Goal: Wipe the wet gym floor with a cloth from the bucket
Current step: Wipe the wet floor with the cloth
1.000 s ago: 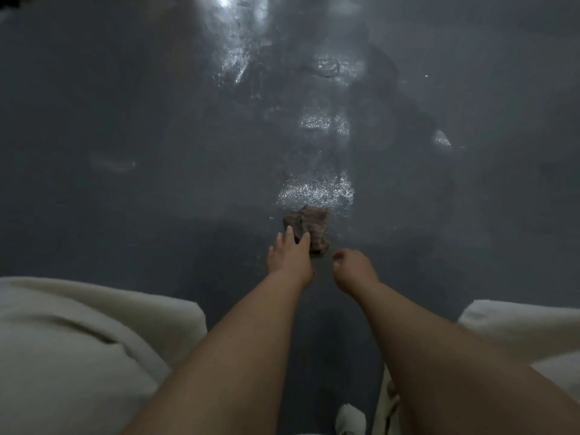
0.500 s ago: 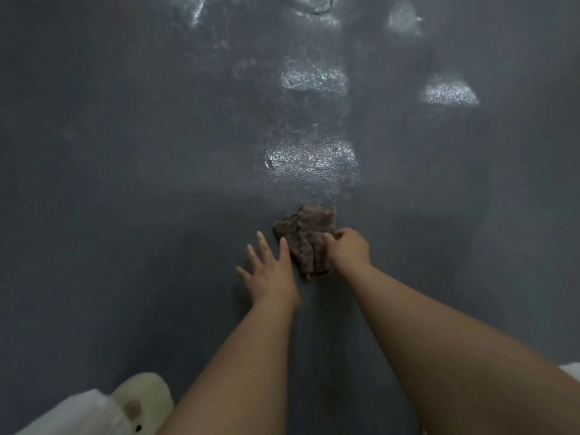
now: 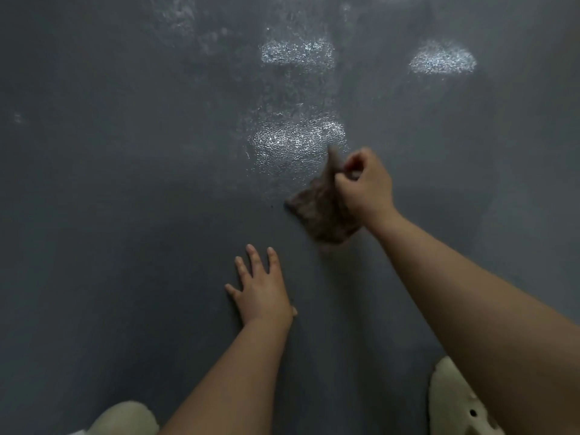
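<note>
Cloth (image 3: 320,211) hangs from my right hand (image 3: 365,186), pinched at its top corner, lower edge apparently brushing the floor (image 3: 125,183). The wet patch (image 3: 295,141) lies at ten o'clock from it, just beside. My left hand (image 3: 262,291) rests flat, fingers spread, farther off.

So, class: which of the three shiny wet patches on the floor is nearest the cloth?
The lowest patch, just up and left of the cloth; the other two glint farther up.

Indoor gym-type room, dark grey textured floor (image 3: 125,215), wet sheen patches (image 3: 295,142)
</note>
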The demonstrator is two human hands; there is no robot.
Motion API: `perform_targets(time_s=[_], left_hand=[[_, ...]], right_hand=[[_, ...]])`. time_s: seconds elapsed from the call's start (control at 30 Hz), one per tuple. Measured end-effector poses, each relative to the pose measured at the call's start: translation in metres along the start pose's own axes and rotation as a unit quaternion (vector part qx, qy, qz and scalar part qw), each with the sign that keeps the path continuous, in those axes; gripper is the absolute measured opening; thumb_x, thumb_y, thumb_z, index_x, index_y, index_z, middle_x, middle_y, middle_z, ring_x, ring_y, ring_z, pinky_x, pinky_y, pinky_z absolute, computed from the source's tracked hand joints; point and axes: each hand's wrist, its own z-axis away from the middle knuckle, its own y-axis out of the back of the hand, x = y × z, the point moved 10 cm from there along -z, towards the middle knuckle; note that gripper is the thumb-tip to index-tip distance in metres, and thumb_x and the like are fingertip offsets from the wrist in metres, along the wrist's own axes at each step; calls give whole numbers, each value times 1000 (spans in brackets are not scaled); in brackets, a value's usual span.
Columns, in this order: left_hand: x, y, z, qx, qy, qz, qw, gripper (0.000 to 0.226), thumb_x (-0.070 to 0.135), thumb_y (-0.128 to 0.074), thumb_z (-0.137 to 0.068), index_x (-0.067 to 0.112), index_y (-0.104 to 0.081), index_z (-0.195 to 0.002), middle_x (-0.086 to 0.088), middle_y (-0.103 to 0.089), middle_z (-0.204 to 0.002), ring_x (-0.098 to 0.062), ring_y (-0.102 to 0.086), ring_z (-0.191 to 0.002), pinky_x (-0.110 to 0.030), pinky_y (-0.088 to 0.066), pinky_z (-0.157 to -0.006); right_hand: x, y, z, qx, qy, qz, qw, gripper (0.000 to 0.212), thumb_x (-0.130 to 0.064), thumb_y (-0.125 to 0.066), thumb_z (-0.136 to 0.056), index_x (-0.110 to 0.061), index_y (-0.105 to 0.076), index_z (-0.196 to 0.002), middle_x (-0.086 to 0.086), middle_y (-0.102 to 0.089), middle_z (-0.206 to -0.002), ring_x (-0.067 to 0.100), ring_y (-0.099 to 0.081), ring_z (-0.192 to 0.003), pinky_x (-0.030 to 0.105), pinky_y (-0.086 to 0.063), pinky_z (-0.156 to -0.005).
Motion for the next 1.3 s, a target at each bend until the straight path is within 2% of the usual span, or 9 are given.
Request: perform_targets(time_s=[0.2, 0.3, 0.33, 0.43, 0.53, 0.67, 0.8, 1.0, 1.3], left_hand=[[0, -1, 0, 2, -1, 1, 1000, 117, 41, -73, -77, 22, 17, -148, -10, 29, -153, -35, 15, -143, -56, -17, -113], [1, -1, 0, -1, -2, -1, 1000, 116, 41, -73, -77, 22, 16, -148, -11, 28, -153, -36, 14, -143, -56, -18, -113], [1, -1, 0, -3, -2, -2, 1000, 116, 41, -73, -78, 21, 16, -148, -11, 28, -153, -36, 14, -143, -56, -18, -113], [1, -2, 0, -6, -3, -5, 1000, 116, 41, -72, -78, 21, 18, -148, -12, 29, -152, -36, 15, -143, -57, -18, -112], [2, -2, -1, -4, -8, -8, 1000, 115, 41, -72, -79, 20, 18, -148, -13, 28, -152, -37, 14, -143, -57, -18, -112], [4, -3, -1, 0, -17, -17, 1000, 113, 42, -69, -81, 18, 18, -148, -15, 28, -152, -39, 13, -142, -58, -19, -111], [4, -3, -2, -3, -17, -15, 1000, 112, 41, -70, -81, 17, 18, -148, -16, 27, -152, -41, 13, -142, -58, -20, -111], [5, -2, -1, -11, -19, -13, 1000, 112, 40, -70, -81, 17, 17, -148, -17, 27, -152, -41, 13, -142, -59, -19, -110], [4, -3, -3, -5, -23, -13, 1000, 112, 41, -69, -82, 17, 19, -147, -18, 28, -151, -42, 14, -141, -59, -19, -110]], right_hand=[[-46, 3, -5, -11, 207, 160, 965, 12, -6, -62, -76, -6, -61, -88, 14, -66, -89, 36, -61, -84, 37, -45, -65], [-5, -45, 13, -175, 135, 263, 939, 26, -26, -67, -83, -13, -62, -105, 8, -66, -106, 31, -59, -99, 36, -46, -75], [6, -54, 20, -191, 122, 275, 934, 27, -31, -65, -85, -16, -62, -107, 6, -66, -108, 29, -58, -102, 35, -46, -78], [9, -54, 16, -109, 130, 251, 953, 23, -22, -58, -89, -8, -64, -106, 10, -62, -114, 33, -53, -104, 37, -42, -86], [14, -58, -7, -77, 87, 248, 962, 33, -19, -51, -93, -4, -56, -123, 15, -45, -139, 33, -39, -127, 33, -27, -104], [34, -83, -33, -146, 16, 338, 930, 62, -45, -36, -98, -12, -23, -149, 13, -9, -158, 34, -5, -144, 39, -4, -117], [50, -92, -33, -164, -1, 399, 902, 74, -67, -24, -91, -29, -3, -152, 5, 10, -159, 38, 17, -142, 52, 11, -113], [59, -74, -31, -120, 32, 398, 909, 61, -57, -26, -96, -34, -12, -151, -2, 2, -160, 28, 11, -145, 47, 7, -116], [90, -46, -15, -34, -127, 344, 930, 70, -57, -25, -96, -22, -5, -152, 8, 5, -159, 30, 11, -145, 52, 5, -115]])
